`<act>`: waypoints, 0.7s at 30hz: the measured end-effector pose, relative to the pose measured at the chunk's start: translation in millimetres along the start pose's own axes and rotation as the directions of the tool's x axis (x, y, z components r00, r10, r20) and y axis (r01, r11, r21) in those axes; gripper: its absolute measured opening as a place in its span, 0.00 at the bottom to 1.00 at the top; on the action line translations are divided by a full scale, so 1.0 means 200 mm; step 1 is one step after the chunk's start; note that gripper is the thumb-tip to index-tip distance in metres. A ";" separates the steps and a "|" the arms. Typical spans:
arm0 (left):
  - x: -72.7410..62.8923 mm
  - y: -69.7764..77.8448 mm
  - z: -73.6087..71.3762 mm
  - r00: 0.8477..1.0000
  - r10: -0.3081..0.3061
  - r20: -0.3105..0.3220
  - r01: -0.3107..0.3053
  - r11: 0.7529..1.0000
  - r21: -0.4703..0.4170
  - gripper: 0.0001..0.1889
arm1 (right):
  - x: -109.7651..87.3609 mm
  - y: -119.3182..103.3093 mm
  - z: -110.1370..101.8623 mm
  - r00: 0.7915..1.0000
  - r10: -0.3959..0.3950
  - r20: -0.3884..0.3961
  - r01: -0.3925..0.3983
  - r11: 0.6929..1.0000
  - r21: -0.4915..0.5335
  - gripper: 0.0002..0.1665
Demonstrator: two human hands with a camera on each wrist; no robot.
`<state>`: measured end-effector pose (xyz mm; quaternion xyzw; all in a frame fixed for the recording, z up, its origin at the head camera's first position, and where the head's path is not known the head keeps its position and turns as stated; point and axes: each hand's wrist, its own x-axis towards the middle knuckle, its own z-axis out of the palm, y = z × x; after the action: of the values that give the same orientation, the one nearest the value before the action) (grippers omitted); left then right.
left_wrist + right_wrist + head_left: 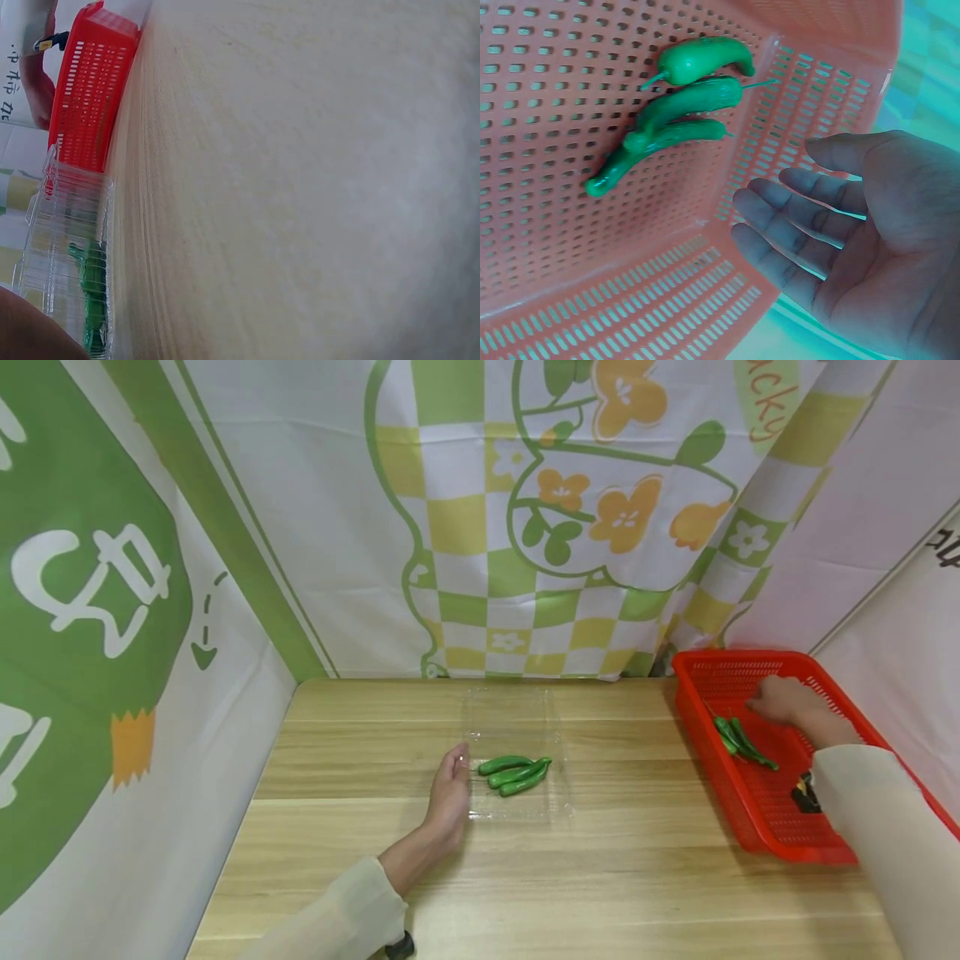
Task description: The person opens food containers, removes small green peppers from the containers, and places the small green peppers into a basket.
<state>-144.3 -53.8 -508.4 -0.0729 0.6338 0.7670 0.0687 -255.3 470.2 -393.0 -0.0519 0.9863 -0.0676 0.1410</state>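
Lying along the left edge of an open clear container (507, 714), the left hand (447, 795) touches its wall; whether the fingers pinch it cannot be told from these views. The container occupies the middle of the wooden surface (622, 847), its far panel reaching close to the surface's far edge. Inside its near half rest three green peppers (517, 776), side by side, with long axes running roughly left to right; the right ends angle slightly toward the far side and converge, while thin stems point left. Wood grain spans a narrower band beyond the left hand to the surface's slanting left edge, a deep band on the near side, and a broad strip between container and basket. At right, one red basket (802, 847), perforated and rectangular, stands with its long side running from far to near, its far rim by the hanging cloth (525, 610). Against the basket's left side lie at least three more peppers (742, 745), overlapping and slanting from far left to near right; two stems point far, one near. Farther right, the right hand (798, 703) hangs inside the basket, fingers loosely extended and holding nothing, apart from the peppers.
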 end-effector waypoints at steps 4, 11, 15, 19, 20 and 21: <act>0.00 0.00 0.00 1.000 -0.004 0.003 0.004 1.000 -0.001 0.26 | 0.00 -0.03 -0.03 1.000 -0.001 -0.016 0.001 1.000 -0.014 0.15; 0.00 0.00 0.00 1.000 -0.004 0.008 0.004 1.000 -0.003 0.27 | -0.01 -0.08 -0.05 0.998 -0.022 -0.059 0.020 0.999 -0.037 0.16; 0.00 0.00 0.00 1.000 -0.006 0.005 0.006 1.000 -0.001 0.26 | -0.01 -0.12 -0.06 0.996 -0.054 -0.073 0.051 0.998 -0.045 0.17; 0.00 0.00 0.00 1.000 -0.002 0.006 0.002 1.000 -0.002 0.26 | -0.01 -0.15 -0.07 0.996 -0.053 -0.075 0.048 0.997 -0.060 0.14; 0.00 0.00 0.00 1.000 0.000 0.006 0.000 1.000 -0.002 0.26 | -0.02 -0.16 -0.07 0.996 -0.051 -0.076 0.046 0.997 -0.064 0.13; 0.00 0.00 0.00 1.000 0.002 0.007 -0.002 1.000 -0.001 0.26 | -0.02 -0.16 -0.07 0.996 -0.046 -0.074 0.042 0.997 -0.065 0.13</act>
<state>-144.9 -53.6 -508.4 -0.0696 0.6333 0.7676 0.0704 -253.8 440.2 -373.3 -0.0755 0.9912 -0.0411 0.1004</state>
